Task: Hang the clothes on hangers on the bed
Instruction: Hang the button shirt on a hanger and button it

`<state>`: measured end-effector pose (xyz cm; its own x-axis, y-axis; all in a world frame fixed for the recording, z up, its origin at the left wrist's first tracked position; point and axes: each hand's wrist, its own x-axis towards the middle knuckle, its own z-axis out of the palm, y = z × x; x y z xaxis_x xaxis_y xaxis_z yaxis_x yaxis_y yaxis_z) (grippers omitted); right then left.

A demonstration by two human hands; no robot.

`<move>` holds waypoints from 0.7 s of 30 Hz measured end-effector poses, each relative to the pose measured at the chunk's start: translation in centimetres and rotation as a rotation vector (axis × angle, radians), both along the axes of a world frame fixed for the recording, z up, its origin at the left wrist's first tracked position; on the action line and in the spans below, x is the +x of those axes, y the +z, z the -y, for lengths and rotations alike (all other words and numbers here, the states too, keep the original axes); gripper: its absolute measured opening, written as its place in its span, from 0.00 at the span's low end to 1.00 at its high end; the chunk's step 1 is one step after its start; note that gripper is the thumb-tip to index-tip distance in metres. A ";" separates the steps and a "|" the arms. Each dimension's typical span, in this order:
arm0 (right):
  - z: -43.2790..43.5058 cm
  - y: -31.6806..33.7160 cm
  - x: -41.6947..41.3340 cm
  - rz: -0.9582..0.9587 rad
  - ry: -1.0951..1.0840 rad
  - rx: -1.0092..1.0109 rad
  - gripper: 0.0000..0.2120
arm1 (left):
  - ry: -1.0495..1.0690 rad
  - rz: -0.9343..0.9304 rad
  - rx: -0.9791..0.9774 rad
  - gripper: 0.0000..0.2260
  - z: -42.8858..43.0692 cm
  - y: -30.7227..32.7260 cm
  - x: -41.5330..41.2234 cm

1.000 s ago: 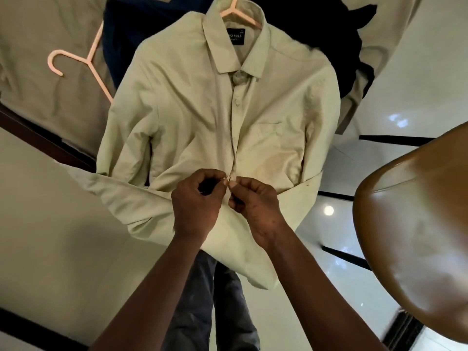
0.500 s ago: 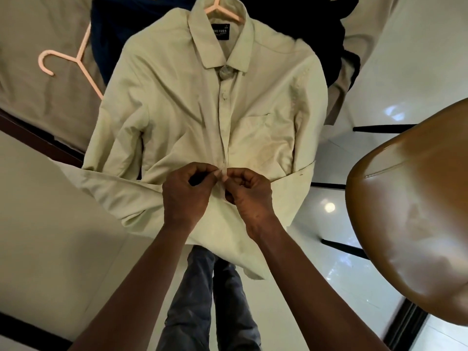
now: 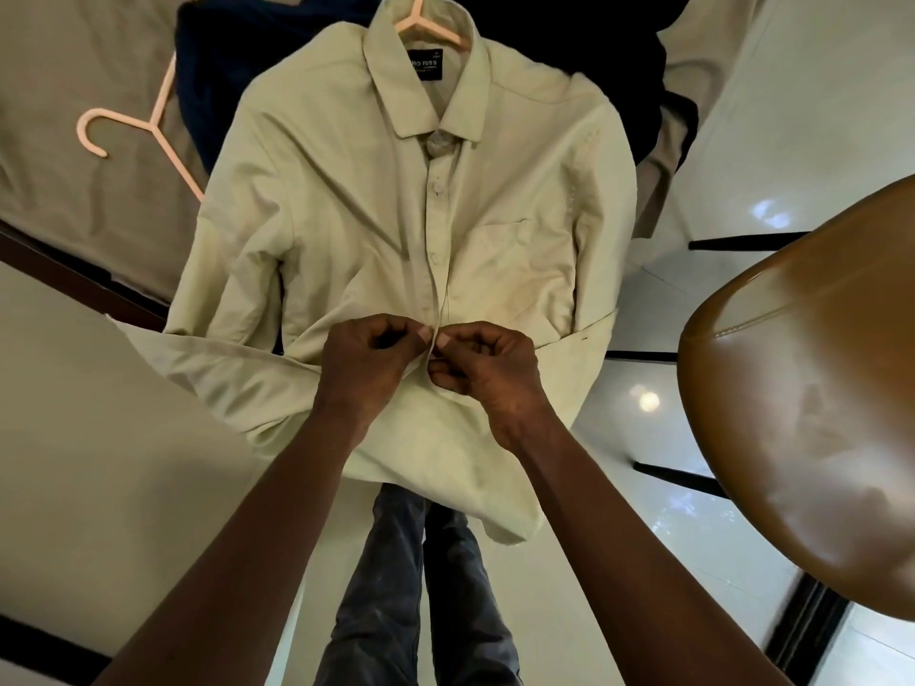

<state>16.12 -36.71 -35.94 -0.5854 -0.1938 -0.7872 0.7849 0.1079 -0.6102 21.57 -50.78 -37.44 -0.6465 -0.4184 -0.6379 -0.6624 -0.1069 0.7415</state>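
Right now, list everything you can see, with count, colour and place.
shirt: one, pale green, centre, lying on the bed
hanger in collar: one, pink, top
spare hanger: one, pink, on the bed, left of shirt
dark clothes: a pile, navy, behind shirt
bed: one, beige sheet, top left
chair: one, brown, right
trousers: one pair, grey, bottom centre
left hand: pinches shirt front
right hand: pinches shirt front

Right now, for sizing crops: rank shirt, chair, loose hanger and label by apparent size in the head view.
1. shirt
2. chair, nearer the camera and cropped, so unsure
3. loose hanger
4. label
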 end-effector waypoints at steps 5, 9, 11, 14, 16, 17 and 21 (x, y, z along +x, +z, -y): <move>1.1 -0.7 0.4 -0.148 0.029 0.132 0.04 | -0.011 -0.030 0.005 0.03 0.5 0.0 0.0; 1.4 -1.3 1.1 -0.198 0.050 0.168 0.03 | -0.110 -0.062 -0.055 0.06 0.8 -0.1 0.1; 1.6 -1.4 1.3 -0.192 0.014 0.148 0.03 | -0.152 -0.050 -0.053 0.08 0.8 0.0 -0.1; 1.9 -1.0 1.3 -0.105 -0.093 0.060 0.02 | -0.112 -0.047 -0.001 0.10 0.5 0.0 -0.3; 1.9 -0.9 1.2 -0.086 -0.110 0.034 0.04 | -0.072 -0.049 -0.022 0.06 0.4 -0.2 -0.3; 1.9 -1.0 1.2 -0.091 -0.103 0.030 0.05 | -0.069 -0.046 -0.040 0.05 0.3 -0.4 -0.3; 1.6 -1.1 1.5 -0.151 0.002 0.048 0.06 | -0.131 -0.058 -0.071 0.06 0.6 -0.9 0.2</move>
